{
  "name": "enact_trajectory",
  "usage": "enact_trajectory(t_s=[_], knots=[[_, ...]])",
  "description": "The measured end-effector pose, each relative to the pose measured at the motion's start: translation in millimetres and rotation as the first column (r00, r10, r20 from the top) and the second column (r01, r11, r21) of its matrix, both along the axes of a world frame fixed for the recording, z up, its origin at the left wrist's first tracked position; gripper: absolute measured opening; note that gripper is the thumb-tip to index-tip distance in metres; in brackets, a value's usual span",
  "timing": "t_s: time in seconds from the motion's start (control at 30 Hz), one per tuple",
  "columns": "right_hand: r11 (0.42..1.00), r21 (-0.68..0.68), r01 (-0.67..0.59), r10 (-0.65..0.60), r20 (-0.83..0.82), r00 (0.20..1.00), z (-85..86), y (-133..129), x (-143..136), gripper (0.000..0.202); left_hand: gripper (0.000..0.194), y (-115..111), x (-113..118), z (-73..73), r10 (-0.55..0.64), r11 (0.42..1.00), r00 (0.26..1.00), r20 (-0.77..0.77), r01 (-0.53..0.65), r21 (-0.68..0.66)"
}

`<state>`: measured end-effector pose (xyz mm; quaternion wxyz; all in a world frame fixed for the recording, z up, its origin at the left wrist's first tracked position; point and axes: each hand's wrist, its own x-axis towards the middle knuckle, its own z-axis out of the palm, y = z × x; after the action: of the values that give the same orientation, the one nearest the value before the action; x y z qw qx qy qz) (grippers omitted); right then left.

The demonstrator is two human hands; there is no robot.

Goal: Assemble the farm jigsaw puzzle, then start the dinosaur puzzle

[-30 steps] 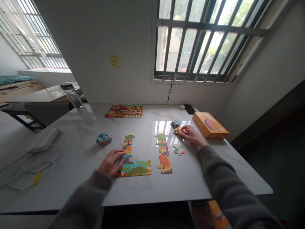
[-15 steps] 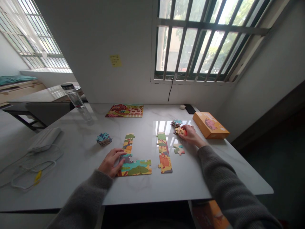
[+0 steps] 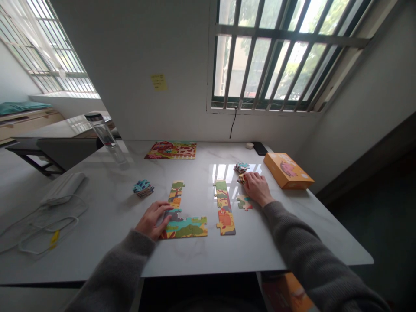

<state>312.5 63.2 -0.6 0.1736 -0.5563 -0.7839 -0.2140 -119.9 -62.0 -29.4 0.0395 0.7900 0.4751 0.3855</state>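
My left hand (image 3: 154, 219) rests with fingers apart on the left edge of a joined L-shaped puzzle section (image 3: 190, 229), which has green bushes and teal water. My right hand (image 3: 258, 188) curls its fingers over a stack of yellow-and-red puzzle pieces (image 3: 241, 179), mostly covering it. Directly behind that stack sits another pile of pale blue puzzle pieces (image 3: 241, 167). Between the hands lies a joined vertical puzzle strip (image 3: 225, 208) with an orange animal. A loose puzzle piece (image 3: 244, 203) in green and red is just left of my right wrist.
A blue puzzle pile (image 3: 143, 188) stands left of the section. Toward the wall are a farm picture (image 3: 171, 150), a black phone (image 3: 259, 148) and a small white object (image 3: 249, 146). An orange box (image 3: 287, 170) is at right; a clear bottle (image 3: 101, 130) and white cables (image 3: 48, 238) are at left.
My right hand has shifted slightly left and turned further over the yellow-and-red stack, hiding more of it. My left hand stays on the joined section.
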Motion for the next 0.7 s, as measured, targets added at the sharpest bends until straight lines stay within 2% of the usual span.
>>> enact_trajectory(t_s=[0.13, 0.3, 0.37, 0.43, 0.5, 0.57, 0.6, 0.63, 0.7], knots=[[0.999, 0.044, 0.006, -0.004, -0.042, 0.999, -4.7, 3, 0, 0.021, 0.020, 0, 0, 4.2, -0.008, 0.999, 1.000, -0.008, 0.009, 0.040], [0.994, 0.110, -0.019, 0.038, -0.175, 0.984, -5.5, 9, 6, 0.028, 0.016, -1, -3, 16.2, -0.012, 0.986, 1.000, 0.012, 0.010, 0.166], [0.986, 0.157, -0.060, 0.100, -0.261, 0.960, -0.2, 8, 4, 0.030, 0.016, -2, 0, 20.8, -0.015, 0.981, 0.999, 0.043, 0.006, 0.195], [0.972, 0.174, -0.155, 0.209, -0.358, 0.910, 6.8, 4, -4, 0.030, 0.016, -3, 8, 26.1, -0.020, 0.980, 0.997, 0.077, 0.004, 0.199], [0.951, 0.147, -0.271, 0.308, -0.498, 0.811, 12.8, -3, -21, 0.028, 0.015, -2, 21, 33.7, -0.043, 0.985, 0.993, 0.113, 0.024, 0.170], [0.939, 0.062, -0.339, 0.283, -0.701, 0.655, 16.2, -13, -44, 0.025, 0.014, 0, 39, 44.2, -0.079, 0.992, 0.982, 0.173, 0.061, 0.106], [0.918, 0.013, -0.396, 0.250, -0.795, 0.553, 17.1, -19, -57, 0.025, 0.016, 3, 48, 50.2, -0.087, 0.996, 0.975, 0.205, 0.079, 0.047], [0.870, -0.036, -0.492, 0.212, -0.873, 0.438, 17.7, -24, -69, 0.026, 0.018, 8, 58, 56.1, -0.094, 0.995, 0.963, 0.251, 0.095, 0.007], [0.725, -0.094, -0.682, 0.102, -0.965, 0.242, 18.9, -34, -91, 0.031, 0.022, 20, 76, 66.0, -0.095, 0.985, 0.942, 0.321, 0.135, -0.104]])
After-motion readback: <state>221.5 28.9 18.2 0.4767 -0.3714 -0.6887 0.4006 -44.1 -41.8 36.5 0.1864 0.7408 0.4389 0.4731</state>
